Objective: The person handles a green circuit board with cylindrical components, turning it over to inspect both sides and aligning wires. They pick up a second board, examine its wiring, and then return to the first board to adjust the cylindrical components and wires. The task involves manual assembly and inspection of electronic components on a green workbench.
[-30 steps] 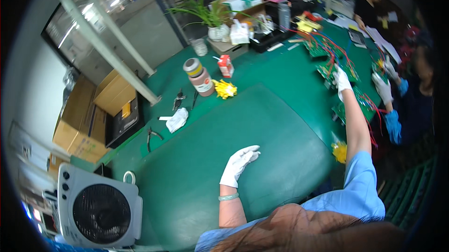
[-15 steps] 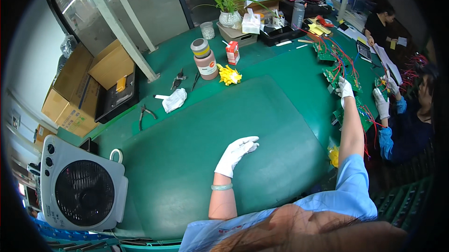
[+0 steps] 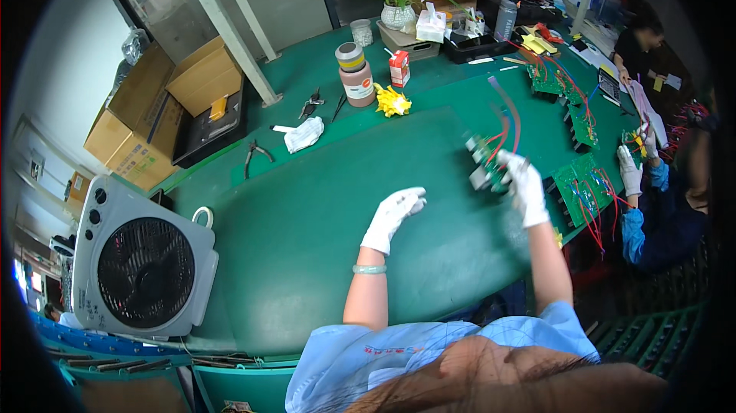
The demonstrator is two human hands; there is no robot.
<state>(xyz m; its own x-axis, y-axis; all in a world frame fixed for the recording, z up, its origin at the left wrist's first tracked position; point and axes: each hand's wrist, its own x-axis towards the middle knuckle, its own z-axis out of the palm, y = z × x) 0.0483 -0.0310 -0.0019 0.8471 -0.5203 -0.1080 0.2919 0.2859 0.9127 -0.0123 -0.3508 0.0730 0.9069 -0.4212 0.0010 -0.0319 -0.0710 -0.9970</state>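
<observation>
Working above the green mat (image 3: 337, 183), we are holding our empty left hand (image 3: 393, 219) loosely unfolded; over the mat's right edge, our right hand (image 3: 527, 189) is gripping a circuit board (image 3: 487, 165), probably light, stiff, fragile, wanting bare-edge contact; our grip is hiding one end, blur softening its red wires (image 3: 517, 126).

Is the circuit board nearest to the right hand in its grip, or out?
In: the right hand is closed over the edge of the circuit board.
</observation>
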